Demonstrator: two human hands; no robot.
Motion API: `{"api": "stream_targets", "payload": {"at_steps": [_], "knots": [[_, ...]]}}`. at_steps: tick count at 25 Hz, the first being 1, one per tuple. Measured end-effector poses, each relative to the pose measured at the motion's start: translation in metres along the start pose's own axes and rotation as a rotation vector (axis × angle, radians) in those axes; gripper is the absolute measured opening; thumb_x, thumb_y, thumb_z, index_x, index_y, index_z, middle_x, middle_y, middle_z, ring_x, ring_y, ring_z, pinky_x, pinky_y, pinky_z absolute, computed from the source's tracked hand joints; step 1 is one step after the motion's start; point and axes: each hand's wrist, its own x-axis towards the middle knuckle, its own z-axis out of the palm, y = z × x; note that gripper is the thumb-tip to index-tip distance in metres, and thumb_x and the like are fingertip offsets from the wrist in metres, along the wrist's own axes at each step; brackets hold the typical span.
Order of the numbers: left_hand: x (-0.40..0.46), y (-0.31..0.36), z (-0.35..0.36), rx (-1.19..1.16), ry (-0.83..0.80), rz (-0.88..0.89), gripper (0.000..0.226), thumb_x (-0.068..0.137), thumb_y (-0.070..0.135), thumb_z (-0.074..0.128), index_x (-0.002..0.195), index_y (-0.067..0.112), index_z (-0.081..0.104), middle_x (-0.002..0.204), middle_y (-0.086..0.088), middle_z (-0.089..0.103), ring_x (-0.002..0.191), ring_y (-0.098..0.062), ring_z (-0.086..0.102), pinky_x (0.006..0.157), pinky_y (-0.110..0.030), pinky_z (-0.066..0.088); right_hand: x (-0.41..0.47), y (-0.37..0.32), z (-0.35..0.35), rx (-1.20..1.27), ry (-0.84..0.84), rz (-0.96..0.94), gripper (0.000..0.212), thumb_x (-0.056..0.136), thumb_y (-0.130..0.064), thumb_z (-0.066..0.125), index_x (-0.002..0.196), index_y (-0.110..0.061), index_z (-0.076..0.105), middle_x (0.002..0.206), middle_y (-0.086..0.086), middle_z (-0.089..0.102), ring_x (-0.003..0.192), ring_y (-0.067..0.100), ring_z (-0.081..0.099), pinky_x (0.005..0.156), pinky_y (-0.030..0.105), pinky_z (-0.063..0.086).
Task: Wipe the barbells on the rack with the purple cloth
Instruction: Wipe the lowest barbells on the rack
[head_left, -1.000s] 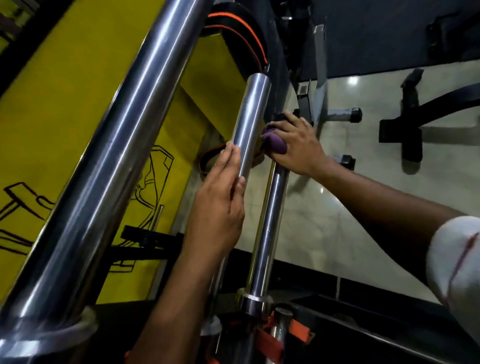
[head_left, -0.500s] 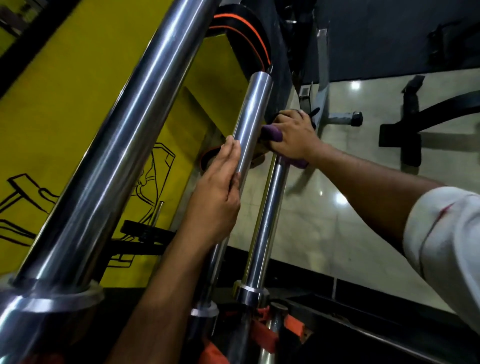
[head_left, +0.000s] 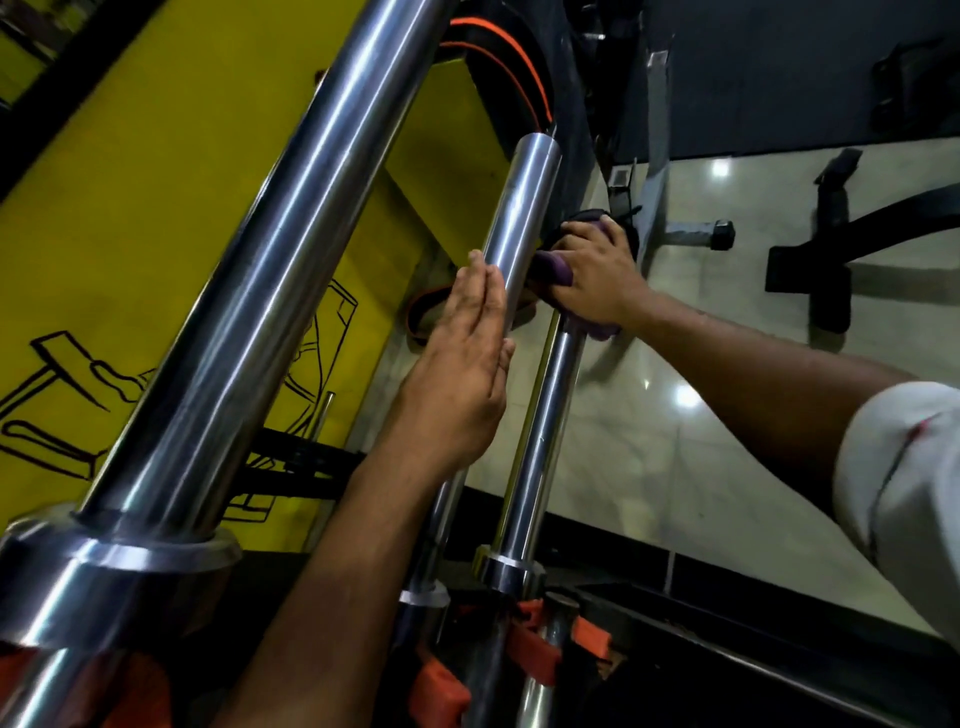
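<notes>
Yellow wall (head_left: 130, 171); three barbells (head_left: 527, 208), two hands (head_left: 457, 379), one purple cloth (head_left: 553, 267).

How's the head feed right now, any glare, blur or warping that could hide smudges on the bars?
Head view: bright streaks run along the nearest barbell and the middle barbell, masking their finish; ceiling lights glare off the floor; wide-angle warping swells the near bar; the purple cloth under the right hand sits dim and soft; the left hand is fairly sharp.

Three steel barbells stand on end in the rack: a near one (head_left: 218, 332), a middle one (head_left: 522, 228) and a far one (head_left: 535, 467). There are two hands, the left (head_left: 457, 384) and the right (head_left: 597, 280), and one purple cloth (head_left: 553, 267).
</notes>
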Motion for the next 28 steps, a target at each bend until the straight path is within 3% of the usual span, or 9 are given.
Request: {"api": "stream_targets", "payload": {"at_steps": [5,9,12,14,17,19,22,25,28], "knots": [[0.0,-0.009,-0.007,-0.083,-0.057,0.079,0.068,0.108,0.024,0.035,0.158,0.017,-0.01,0.164,0.003,-0.025,0.15,-0.006,-0.021,0.117,-0.018,-0.009,-0.062,-0.048,-0.01,0.177,0.21,-0.055,0.048,0.092,-0.056,0.052,0.125,-0.022,0.063,0.132,0.004,0.062,0.143,0.029,0.038,0.123,0.059,0.006],[0.002,-0.011,-0.001,-0.163,0.028,0.08,0.062,0.108,0.02,0.036,0.159,0.012,0.003,0.167,-0.003,-0.01,0.153,-0.011,-0.009,0.119,-0.014,-0.005,-0.09,-0.057,0.016,-0.001,-0.027,-0.18,0.062,0.091,-0.077,0.038,0.137,-0.038,0.055,0.155,0.001,0.04,0.155,0.032,0.01,0.116,0.073,0.003],[0.002,-0.013,0.001,-0.181,0.043,0.074,0.06,0.107,0.019,0.037,0.159,0.011,0.008,0.168,-0.003,-0.005,0.154,-0.011,-0.006,0.122,-0.019,0.0,-0.086,-0.064,0.022,0.01,0.011,-0.091,0.056,0.088,-0.075,0.043,0.13,-0.041,0.06,0.147,-0.004,0.049,0.152,0.028,0.018,0.114,0.069,0.016],[0.001,-0.012,0.002,-0.18,0.053,0.083,0.061,0.107,0.019,0.037,0.159,0.011,0.008,0.168,-0.003,-0.004,0.154,-0.012,-0.005,0.124,-0.023,0.002,-0.115,-0.09,0.034,0.105,0.091,-0.055,0.055,0.085,-0.073,0.051,0.124,-0.036,0.064,0.14,-0.004,0.054,0.15,0.028,0.023,0.114,0.07,0.015],[0.001,-0.011,0.0,-0.173,0.055,0.066,0.061,0.107,0.019,0.038,0.16,0.014,0.008,0.168,0.0,-0.004,0.153,-0.009,-0.006,0.125,-0.027,0.004,-0.164,-0.113,0.056,0.094,0.093,-0.279,0.061,0.084,-0.074,0.055,0.122,-0.029,0.068,0.135,-0.002,0.059,0.147,0.03,0.032,0.114,0.072,0.013],[0.0,-0.011,0.0,-0.166,0.057,0.061,0.062,0.107,0.019,0.039,0.16,0.015,0.007,0.168,0.002,-0.004,0.153,-0.007,-0.006,0.123,-0.023,0.002,-0.143,-0.09,0.046,0.068,0.056,-0.368,0.06,0.086,-0.074,0.051,0.127,-0.032,0.064,0.136,-0.004,0.057,0.146,0.027,0.033,0.116,0.07,0.009],[0.0,-0.008,-0.001,-0.163,0.05,0.058,0.062,0.107,0.019,0.039,0.16,0.016,0.007,0.168,0.003,-0.005,0.153,-0.006,-0.006,0.115,-0.007,-0.003,-0.09,-0.058,0.023,0.073,0.037,-0.154,0.052,0.087,-0.069,0.049,0.126,-0.037,0.062,0.135,-0.006,0.058,0.147,0.023,0.028,0.118,0.068,0.007],[0.0,-0.008,-0.002,-0.181,0.053,0.048,0.062,0.107,0.018,0.04,0.16,0.016,0.008,0.168,0.002,-0.004,0.153,-0.006,-0.005,0.114,-0.006,-0.004,-0.093,-0.089,0.031,0.18,0.135,0.135,0.054,0.085,-0.066,0.049,0.124,-0.032,0.065,0.136,-0.004,0.057,0.15,0.025,0.023,0.119,0.067,0.008],[0.0,-0.01,-0.001,-0.169,0.062,0.07,0.062,0.107,0.019,0.04,0.16,0.015,0.008,0.168,0.002,-0.003,0.153,-0.007,-0.005,0.122,-0.019,0.002,-0.142,-0.114,0.048,0.177,0.114,-0.077,0.053,0.085,-0.067,0.053,0.12,-0.03,0.067,0.133,-0.003,0.059,0.15,0.027,0.026,0.118,0.069,0.007]]}}
